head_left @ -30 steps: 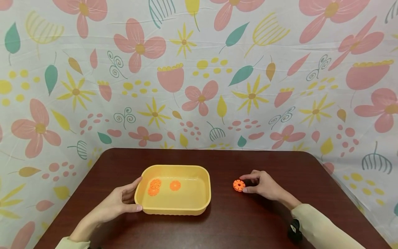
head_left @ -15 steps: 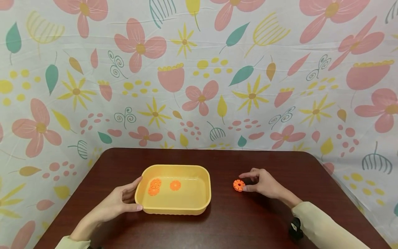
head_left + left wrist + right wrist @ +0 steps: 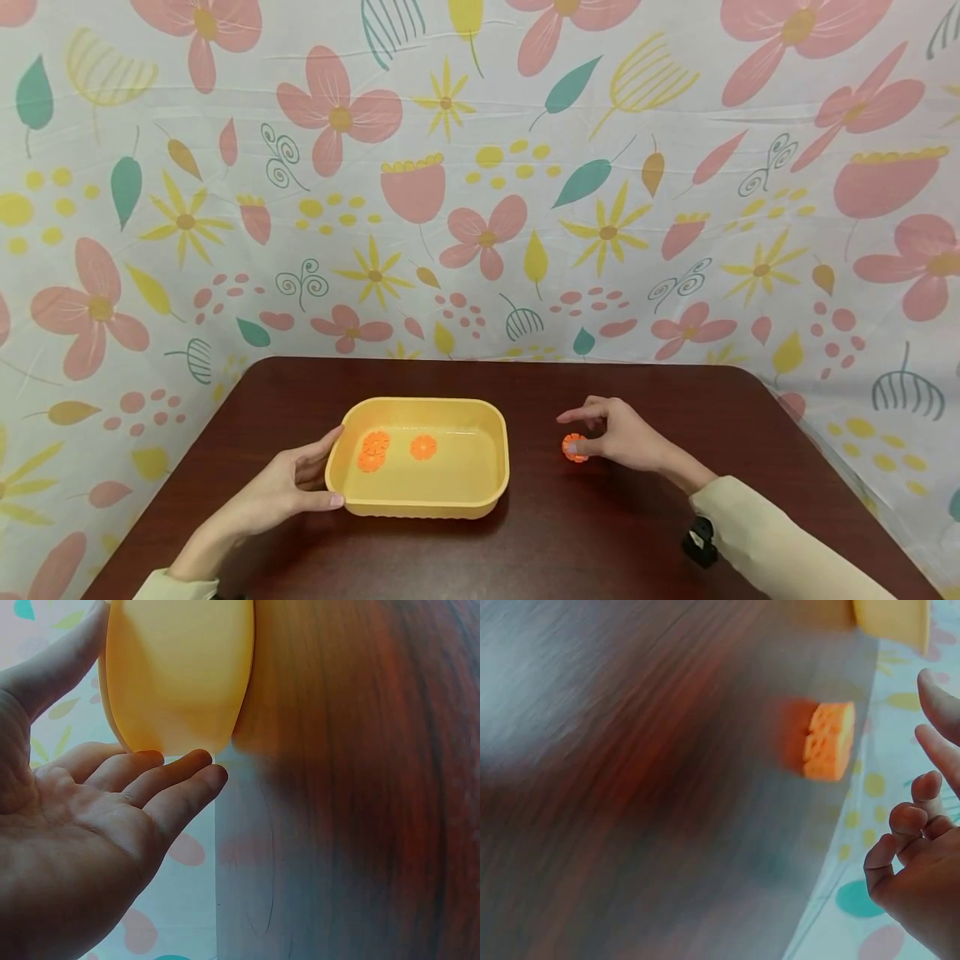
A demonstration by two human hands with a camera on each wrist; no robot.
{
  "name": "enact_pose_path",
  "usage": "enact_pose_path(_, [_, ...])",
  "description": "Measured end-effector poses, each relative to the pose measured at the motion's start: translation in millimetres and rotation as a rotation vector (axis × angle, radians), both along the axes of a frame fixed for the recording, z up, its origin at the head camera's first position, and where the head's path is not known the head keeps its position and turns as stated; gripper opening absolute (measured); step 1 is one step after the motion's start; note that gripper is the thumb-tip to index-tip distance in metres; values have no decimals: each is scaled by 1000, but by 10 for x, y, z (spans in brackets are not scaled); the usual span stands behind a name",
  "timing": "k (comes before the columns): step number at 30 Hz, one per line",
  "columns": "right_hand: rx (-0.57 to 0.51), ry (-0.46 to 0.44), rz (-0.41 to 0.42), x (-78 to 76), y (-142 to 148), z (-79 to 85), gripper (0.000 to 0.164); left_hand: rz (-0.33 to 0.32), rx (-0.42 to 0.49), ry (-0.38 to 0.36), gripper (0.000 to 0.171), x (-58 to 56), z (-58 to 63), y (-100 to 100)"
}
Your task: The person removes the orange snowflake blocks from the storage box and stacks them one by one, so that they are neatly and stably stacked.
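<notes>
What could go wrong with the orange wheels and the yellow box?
The orange stack on the table might topple: the right hand is very close, and a bump could spread its pieces.

The left hand holds just one end of the yellow box, so a tug might swing it and slide the orange wheels inside.

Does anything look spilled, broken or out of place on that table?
No, nothing stands out. The yellow tray shows no visible damage, three orange discs lie inside it, and the small orange stack stands upright on the table near the right hand.
</notes>
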State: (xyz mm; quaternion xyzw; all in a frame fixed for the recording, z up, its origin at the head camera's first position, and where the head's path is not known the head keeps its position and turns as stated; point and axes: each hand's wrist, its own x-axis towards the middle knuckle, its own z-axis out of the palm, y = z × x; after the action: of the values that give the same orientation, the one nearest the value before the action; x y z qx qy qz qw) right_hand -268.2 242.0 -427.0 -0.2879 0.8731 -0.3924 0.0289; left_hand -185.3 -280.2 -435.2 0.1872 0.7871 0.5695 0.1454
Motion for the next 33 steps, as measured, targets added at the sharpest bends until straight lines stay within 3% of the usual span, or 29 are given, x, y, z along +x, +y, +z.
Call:
enact_pose_path(20, [-40, 11, 174, 96, -888, 379, 35, -8, 1, 7, 94, 0, 3, 0])
enact_pose_path(27, [-18, -18, 220, 64, -1184, 399, 36, -9, 4, 12, 94, 6, 7, -4])
enact_pose_path(33, [-7, -18, 266, 15, -1411, 317, 36, -22, 16, 24, 93, 11, 26, -7])
